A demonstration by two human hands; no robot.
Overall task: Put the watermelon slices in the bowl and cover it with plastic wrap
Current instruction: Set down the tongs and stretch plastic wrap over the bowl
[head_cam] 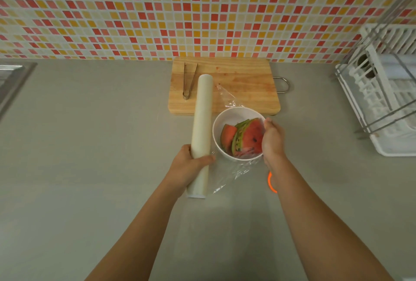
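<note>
While both forearms reach out over the grey counter, the left hand is wrapped around the lower part of the plastic wrap roll, fingers closed over it, holding it just to the left of the white bowl. A loose sheet of clear film trails from the roll across the near side of the bowl and lies crumpled on the counter in front of it. Part of an orange ring shows on the counter nearer than the bowl, half hidden by the right forearm. The right hand is pressed against the right rim of the bowl, fingers curved over the film there; how tightly it grips cannot be told. Inside the bowl the watermelon slices stand on edge, red flesh and green rind showing through the film. Just behind the bowl lies a wooden cutting board, with more film puckered between the two and the far end of the roll resting over its left part. Metal tongs lie on the board, left of the roll. Well to the right of the bowl stands a white dish rack, and behind the board rises a wall of red, orange and cream mosaic tiles.
</note>
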